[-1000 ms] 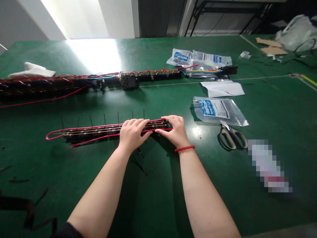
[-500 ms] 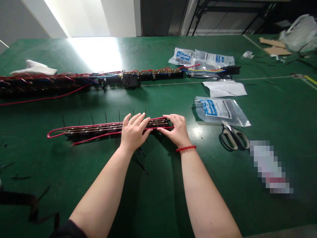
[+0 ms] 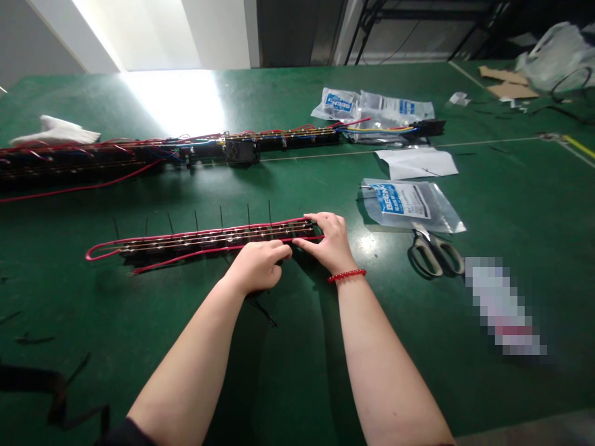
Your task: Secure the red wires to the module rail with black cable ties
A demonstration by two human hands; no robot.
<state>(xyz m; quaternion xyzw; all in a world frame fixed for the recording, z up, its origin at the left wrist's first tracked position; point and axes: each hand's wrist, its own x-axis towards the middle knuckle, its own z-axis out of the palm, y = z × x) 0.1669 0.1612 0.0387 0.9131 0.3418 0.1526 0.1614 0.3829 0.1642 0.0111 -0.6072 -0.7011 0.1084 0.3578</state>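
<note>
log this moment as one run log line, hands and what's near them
left hand: curled at lower edge of wire harness | right hand: fingers on its end, red bead bracelet | nearby: scissors

Wire harness [image 3: 199, 241], lying flat (red-looped)

Left hand [image 3: 258, 266], right hand [image 3: 328, 243] on harness [image 3: 186, 243]

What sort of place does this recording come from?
Probably a wiring assembly workshop: a green-topped workbench, a red-wired harness with black cable ties, plus opened parts bags and scissors.
</note>
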